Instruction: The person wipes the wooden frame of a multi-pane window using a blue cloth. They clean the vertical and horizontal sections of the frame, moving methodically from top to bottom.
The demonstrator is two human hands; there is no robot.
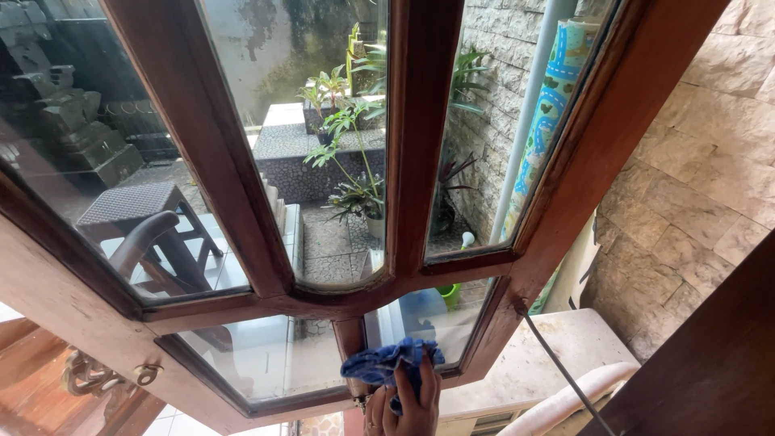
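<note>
My left hand (406,404) is at the bottom middle of the view, fingers pointing up, with a ring on one finger. It presses a crumpled blue cloth (387,361) against the lower part of a brown wooden window frame (242,194), where the small bottom glass pane (266,355) meets a short upright bar. The window sash swings open and tilted, with tall glass panes (323,121) above. My right hand is out of sight.
A thin metal stay rod (565,371) runs from the frame's right corner down to the right. Beside it rises a stone wall (694,186). Through the glass I see potted plants (355,194), a wicker stool (133,206) and a white pipe (529,113).
</note>
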